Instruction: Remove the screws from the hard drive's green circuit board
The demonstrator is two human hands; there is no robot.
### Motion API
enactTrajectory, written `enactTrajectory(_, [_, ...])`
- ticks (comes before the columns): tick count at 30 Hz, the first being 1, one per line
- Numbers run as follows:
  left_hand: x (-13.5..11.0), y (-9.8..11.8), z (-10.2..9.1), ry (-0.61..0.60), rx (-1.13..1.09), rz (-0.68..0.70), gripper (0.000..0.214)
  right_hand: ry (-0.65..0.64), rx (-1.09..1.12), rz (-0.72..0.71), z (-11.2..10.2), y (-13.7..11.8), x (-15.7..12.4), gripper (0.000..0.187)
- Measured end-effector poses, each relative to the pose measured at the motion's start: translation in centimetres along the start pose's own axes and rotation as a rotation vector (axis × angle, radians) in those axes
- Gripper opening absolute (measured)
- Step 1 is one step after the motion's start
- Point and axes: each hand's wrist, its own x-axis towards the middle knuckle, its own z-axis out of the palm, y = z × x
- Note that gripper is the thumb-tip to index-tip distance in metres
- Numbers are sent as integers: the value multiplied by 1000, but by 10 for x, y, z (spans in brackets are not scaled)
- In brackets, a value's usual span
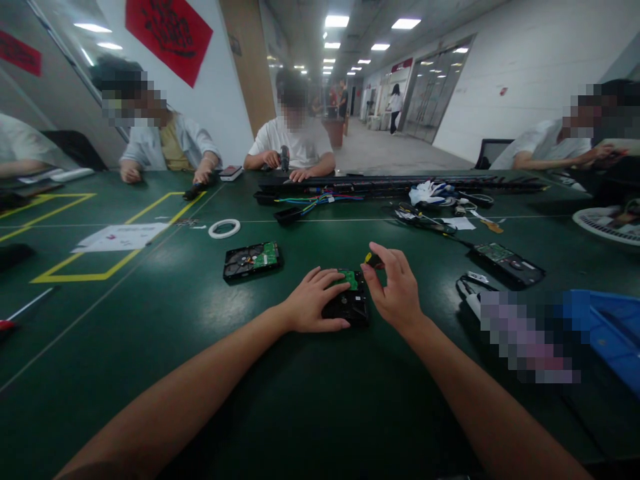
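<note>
Here, both forearms reach in over the desk (215, 407), the left from about seven o'clock, the right from about five. The left hand (316, 303) lies palm down, fingers spread and uncurled, resting partly over a hard drive (358, 308). The right hand (397, 290) is raised, its grip pinching a small black-and-yellow piece (372, 259) between thumb and fingers. From that grip, the drive sits close by at seven o'clock; a second drive (251, 261) lies at ten o'clock from the first.
</note>
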Motion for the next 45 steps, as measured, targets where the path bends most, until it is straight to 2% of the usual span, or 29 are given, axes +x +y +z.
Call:
enactTrajectory(4, [0,1,0,1,2,-3,90,73,-30,-39,-4,0,4,47])
enactTrajectory(10, [-1,1,0,-5,-2,-9,90,102,-34,-25,-8,1,9,46])
enactTrajectory(16, [-1,0,1,-10,0,-12,90,87,29,30,-6,1,7,43])
enactTrajectory(28, [-1,0,2,-17,6,-22,91,62,103,-11,-6,0,3,41])
enactTrajectory(36, [-2,-2,4,-18,19,-17,90,-26,224,74,0,11,-7,46])
enactTrajectory(45, [-2,-2,5,-9,7,-17,90,23,131,7,-4,8,-4,47])
